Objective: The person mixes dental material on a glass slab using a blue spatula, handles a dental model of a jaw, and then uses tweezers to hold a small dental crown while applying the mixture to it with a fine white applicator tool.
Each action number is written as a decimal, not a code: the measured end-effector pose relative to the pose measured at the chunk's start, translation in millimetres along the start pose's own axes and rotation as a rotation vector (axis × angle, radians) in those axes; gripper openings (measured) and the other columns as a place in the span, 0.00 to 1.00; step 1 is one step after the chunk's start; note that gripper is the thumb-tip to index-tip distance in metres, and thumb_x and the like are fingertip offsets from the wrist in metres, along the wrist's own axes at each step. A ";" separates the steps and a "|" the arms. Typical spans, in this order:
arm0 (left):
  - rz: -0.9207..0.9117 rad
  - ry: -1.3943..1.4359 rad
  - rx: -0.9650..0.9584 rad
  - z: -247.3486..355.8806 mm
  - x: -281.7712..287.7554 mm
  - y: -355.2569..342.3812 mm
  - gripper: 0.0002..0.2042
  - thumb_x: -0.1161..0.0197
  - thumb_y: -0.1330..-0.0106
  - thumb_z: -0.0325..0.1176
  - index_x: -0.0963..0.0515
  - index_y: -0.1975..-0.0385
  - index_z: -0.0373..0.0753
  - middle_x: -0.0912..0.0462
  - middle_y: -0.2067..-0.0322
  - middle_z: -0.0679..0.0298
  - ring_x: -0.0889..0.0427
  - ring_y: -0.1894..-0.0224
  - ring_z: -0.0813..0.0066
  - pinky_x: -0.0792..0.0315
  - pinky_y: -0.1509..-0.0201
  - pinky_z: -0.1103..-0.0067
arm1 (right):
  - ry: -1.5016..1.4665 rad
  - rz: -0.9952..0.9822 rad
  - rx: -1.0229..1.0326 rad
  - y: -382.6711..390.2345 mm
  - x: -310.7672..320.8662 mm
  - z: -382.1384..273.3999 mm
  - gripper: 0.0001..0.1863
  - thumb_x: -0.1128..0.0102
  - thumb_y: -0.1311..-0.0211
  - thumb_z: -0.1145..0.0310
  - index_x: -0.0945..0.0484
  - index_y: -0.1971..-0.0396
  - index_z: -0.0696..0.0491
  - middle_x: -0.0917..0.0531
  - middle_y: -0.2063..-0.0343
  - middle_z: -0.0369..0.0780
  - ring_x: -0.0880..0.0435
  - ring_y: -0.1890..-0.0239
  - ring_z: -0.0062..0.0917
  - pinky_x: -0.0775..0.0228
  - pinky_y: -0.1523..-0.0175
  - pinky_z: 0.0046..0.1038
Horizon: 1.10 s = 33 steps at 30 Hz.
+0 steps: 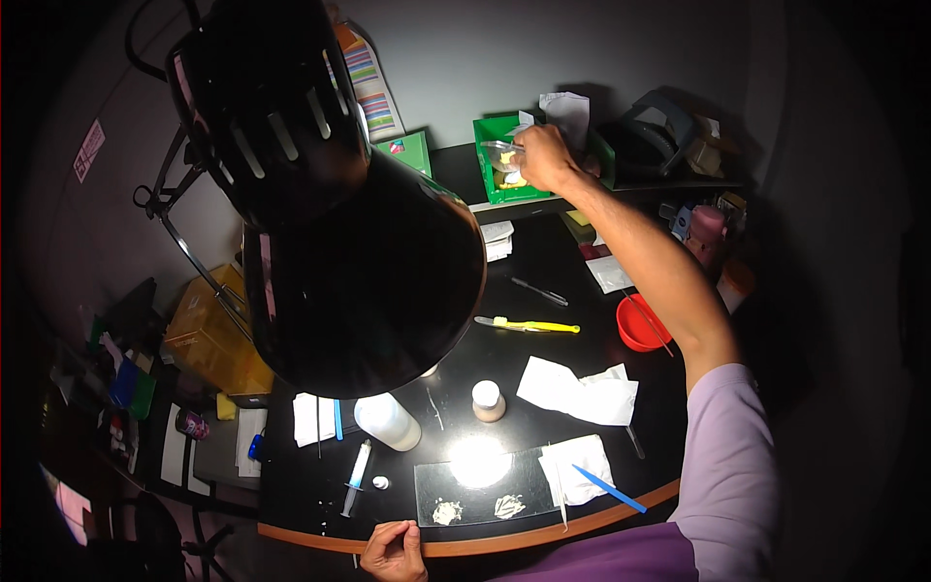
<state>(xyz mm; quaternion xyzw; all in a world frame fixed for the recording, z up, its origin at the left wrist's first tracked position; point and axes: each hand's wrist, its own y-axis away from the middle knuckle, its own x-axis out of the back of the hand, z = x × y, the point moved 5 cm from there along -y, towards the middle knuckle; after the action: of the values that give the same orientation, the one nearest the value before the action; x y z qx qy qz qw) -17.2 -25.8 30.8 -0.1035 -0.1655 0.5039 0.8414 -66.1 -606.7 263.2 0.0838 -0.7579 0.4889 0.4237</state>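
My right hand (pixel 546 160) is stretched far forward over a green bin (pixel 519 195) on the back shelf. Its fingers are closed on a clear plastic piece (pixel 500 155), perhaps a small bag or container. Yellow and white bits lie in the bin below it. At the table's front edge, my left hand (pixel 394 553) is closed, thumb and forefinger pressed together; whatever they hold, if anything, cannot be made out. Close by lies a dark glass slab (pixel 436 485) bearing two small heaps of pale material, a whitish heap (pixel 446 512) and another heap (pixel 508 505).
A big black lamp (pixel 359 281) hangs over the left side. On the table are a white bottle (pixel 388 421), a syringe (pixel 357 479), a small jar (pixel 488 401), a yellow-handled brush (pixel 529 325), a red bowl (pixel 640 326), a blue tool (pixel 609 488) and white paper (pixel 582 392).
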 end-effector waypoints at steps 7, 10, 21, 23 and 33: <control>-0.013 0.080 0.108 -8.7 3.0 0.0 0.07 0.27 0.34 0.16 0.13 0.58 0.28 0.09 0.61 0.59 0.12 0.59 0.72 0.18 0.49 0.77 | -0.284 0.346 0.349 60.1 56.2 -13.0 0.05 0.31 0.36 0.80 0.13 0.62 0.63 0.12 0.62 0.47 0.11 0.66 0.40 0.20 0.60 0.35; 0.023 0.201 0.191 -22.3 8.5 -1.4 0.09 0.26 0.34 0.16 0.12 0.56 0.27 0.08 0.59 0.56 0.11 0.58 0.71 0.17 0.47 0.77 | -0.314 0.405 0.573 119.9 84.1 -33.5 0.08 0.28 0.41 0.84 0.13 0.62 0.61 0.12 0.61 0.43 0.10 0.66 0.34 0.19 0.64 0.32; -0.427 0.462 0.043 65.9 -81.6 -47.9 0.07 0.29 0.33 0.15 0.13 0.57 0.26 0.10 0.62 0.54 0.11 0.57 0.72 0.19 0.47 0.78 | -0.178 0.127 0.704 304.2 143.1 -102.4 0.22 0.26 0.51 0.82 0.12 0.52 0.61 0.11 0.56 0.47 0.07 0.65 0.28 0.13 0.68 0.26; -0.467 0.570 0.101 72.3 -98.5 -50.3 0.08 0.29 0.32 0.16 0.13 0.55 0.27 0.09 0.60 0.54 0.10 0.55 0.71 0.18 0.45 0.77 | -0.172 0.089 0.713 320.9 152.7 -106.5 0.24 0.28 0.52 0.80 0.13 0.50 0.60 0.11 0.55 0.47 0.07 0.64 0.28 0.13 0.69 0.26; -0.504 0.481 -0.036 81.9 -105.0 -53.8 0.09 0.28 0.31 0.18 0.13 0.53 0.30 0.09 0.59 0.56 0.11 0.55 0.75 0.19 0.46 0.80 | -0.494 0.080 0.534 360.2 160.9 -114.0 0.15 0.23 0.42 0.83 0.11 0.54 0.57 0.10 0.58 0.46 0.07 0.63 0.29 0.11 0.63 0.25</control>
<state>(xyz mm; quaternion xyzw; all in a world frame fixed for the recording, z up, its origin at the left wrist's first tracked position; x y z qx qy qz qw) -50.7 -143.2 106.5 -0.1899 0.0084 0.2384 0.9524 -298.1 -285.0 157.0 0.2775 -0.6856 0.6508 0.1714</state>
